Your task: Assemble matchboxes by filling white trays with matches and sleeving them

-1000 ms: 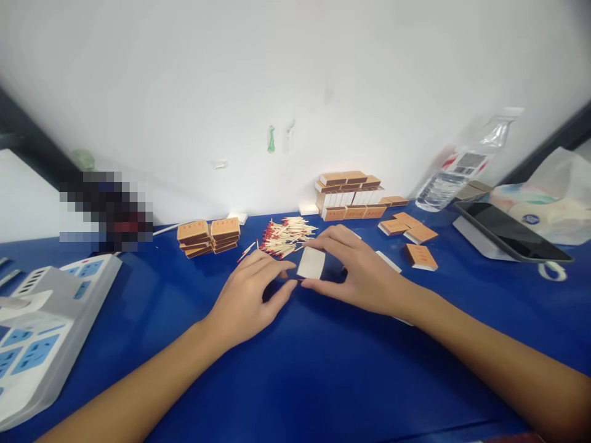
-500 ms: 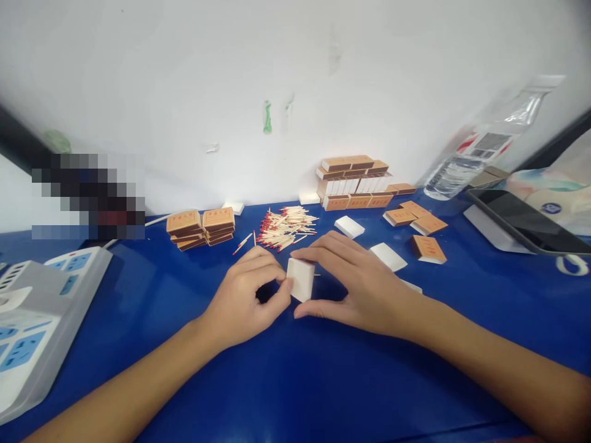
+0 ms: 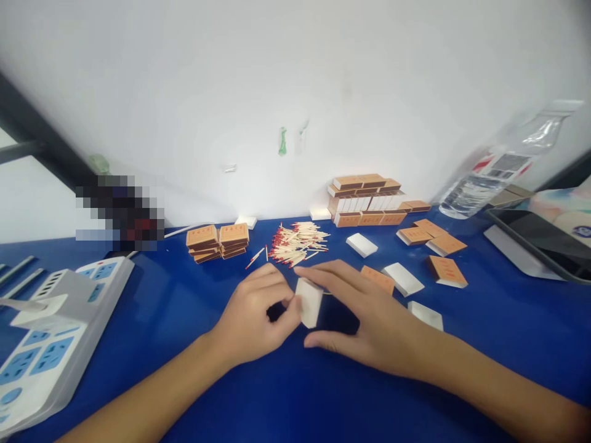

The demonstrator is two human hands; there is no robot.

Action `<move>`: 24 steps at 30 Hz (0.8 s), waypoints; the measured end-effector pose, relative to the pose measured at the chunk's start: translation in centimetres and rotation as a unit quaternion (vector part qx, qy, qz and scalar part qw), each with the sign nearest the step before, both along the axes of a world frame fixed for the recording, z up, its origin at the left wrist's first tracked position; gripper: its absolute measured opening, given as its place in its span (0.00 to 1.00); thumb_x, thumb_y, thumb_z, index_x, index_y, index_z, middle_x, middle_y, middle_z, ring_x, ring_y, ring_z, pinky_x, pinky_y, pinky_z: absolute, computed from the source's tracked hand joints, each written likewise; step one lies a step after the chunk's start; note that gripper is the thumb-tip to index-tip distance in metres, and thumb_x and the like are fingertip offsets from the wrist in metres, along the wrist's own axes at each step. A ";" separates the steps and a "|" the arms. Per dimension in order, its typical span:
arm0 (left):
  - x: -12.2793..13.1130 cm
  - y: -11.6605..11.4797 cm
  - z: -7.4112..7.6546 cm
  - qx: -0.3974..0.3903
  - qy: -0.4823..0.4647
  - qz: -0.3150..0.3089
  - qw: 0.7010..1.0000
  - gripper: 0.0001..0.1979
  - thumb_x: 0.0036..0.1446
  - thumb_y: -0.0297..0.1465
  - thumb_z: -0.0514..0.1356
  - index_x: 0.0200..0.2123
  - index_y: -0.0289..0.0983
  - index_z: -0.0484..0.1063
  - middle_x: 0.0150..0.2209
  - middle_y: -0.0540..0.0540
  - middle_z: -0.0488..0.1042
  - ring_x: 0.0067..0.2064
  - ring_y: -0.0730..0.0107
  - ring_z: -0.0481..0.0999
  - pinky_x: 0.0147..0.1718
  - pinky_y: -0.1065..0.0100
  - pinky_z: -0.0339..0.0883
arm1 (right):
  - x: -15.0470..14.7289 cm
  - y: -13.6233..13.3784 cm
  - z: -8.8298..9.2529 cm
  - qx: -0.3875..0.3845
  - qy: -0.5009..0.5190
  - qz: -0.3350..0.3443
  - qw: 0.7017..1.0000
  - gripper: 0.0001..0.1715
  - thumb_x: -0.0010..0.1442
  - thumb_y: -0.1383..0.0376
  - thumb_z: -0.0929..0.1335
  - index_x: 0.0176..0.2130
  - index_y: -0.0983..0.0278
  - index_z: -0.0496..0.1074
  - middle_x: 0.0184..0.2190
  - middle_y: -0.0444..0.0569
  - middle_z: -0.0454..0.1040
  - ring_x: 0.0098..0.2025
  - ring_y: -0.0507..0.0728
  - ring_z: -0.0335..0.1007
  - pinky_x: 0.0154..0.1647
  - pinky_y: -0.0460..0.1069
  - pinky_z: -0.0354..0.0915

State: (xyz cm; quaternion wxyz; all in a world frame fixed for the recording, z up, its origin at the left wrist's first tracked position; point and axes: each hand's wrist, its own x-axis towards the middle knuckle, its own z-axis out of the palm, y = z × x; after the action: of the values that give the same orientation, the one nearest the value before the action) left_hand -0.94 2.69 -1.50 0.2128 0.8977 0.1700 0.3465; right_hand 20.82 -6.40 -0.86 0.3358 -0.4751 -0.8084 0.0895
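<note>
Both of my hands meet at the middle of the blue table (image 3: 295,394) around one small white matchbox tray (image 3: 309,301), which stands tipped up on its edge. My left hand (image 3: 252,320) pinches its left side with curled fingers. My right hand (image 3: 360,314) holds it from the right, fingers over the top and thumb below. Just beyond lies a loose pile of red-tipped matches (image 3: 298,241).
Stacks of orange matchboxes (image 3: 217,240) stand left of the matches, and a bigger stack (image 3: 364,200) sits by the wall. White trays (image 3: 402,278) and orange sleeves (image 3: 446,271) lie scattered to the right. A power strip (image 3: 50,332) sits at far left, a tablet (image 3: 540,243) and water bottle (image 3: 498,178) at far right.
The white tray has been turned from lying nearly flat to standing on its edge between both hands. The hands have drawn slightly nearer to me.
</note>
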 end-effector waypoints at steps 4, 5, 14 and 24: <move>0.0 -0.3 -0.2 -0.009 0.014 -0.016 1.000 0.15 0.71 0.27 0.58 0.28 0.38 0.71 0.27 0.48 0.70 0.34 0.66 0.67 0.34 0.62 0.64 | -0.5 -0.2 -0.4 -0.008 0.037 0.014 0.999 0.38 0.67 0.56 0.75 0.70 0.52 0.62 0.60 0.57 0.75 0.60 0.65 0.76 0.57 0.61 0.78; 0.0 -0.3 -0.2 -0.016 0.009 -0.017 1.000 0.14 0.71 0.27 0.59 0.30 0.38 0.72 0.28 0.48 0.71 0.34 0.66 0.67 0.35 0.62 0.65 | -0.4 -0.2 -0.5 -0.009 0.044 0.010 0.999 0.38 0.67 0.56 0.75 0.70 0.52 0.63 0.59 0.56 0.76 0.58 0.65 0.77 0.56 0.61 0.79; -0.2 -0.4 0.3 -0.080 -0.013 -0.056 0.995 0.10 0.69 0.38 0.65 0.46 0.38 0.78 0.37 0.44 0.79 0.40 0.61 0.73 0.41 0.57 0.71 | 0.0 -0.3 -1.1 0.032 0.037 -0.020 0.999 0.35 0.69 0.55 0.73 0.70 0.52 0.63 0.50 0.55 0.78 0.48 0.65 0.81 0.46 0.58 0.82; 0.7 -1.1 -0.1 -0.065 -0.097 -0.049 0.992 0.05 0.63 0.22 0.66 0.39 0.38 0.76 0.30 0.47 0.78 0.35 0.66 0.73 0.36 0.61 0.73 | 0.1 0.2 -1.9 0.033 0.029 -0.039 0.998 0.31 0.71 0.54 0.70 0.68 0.54 0.62 0.45 0.54 0.80 0.43 0.63 0.82 0.41 0.56 0.82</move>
State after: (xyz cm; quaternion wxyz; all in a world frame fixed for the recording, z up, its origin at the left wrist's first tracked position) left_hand -0.20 1.57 -1.63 0.3026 0.8515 0.1265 0.4092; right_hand 20.92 -6.25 -2.78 0.3783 -0.4923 -0.7814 0.0635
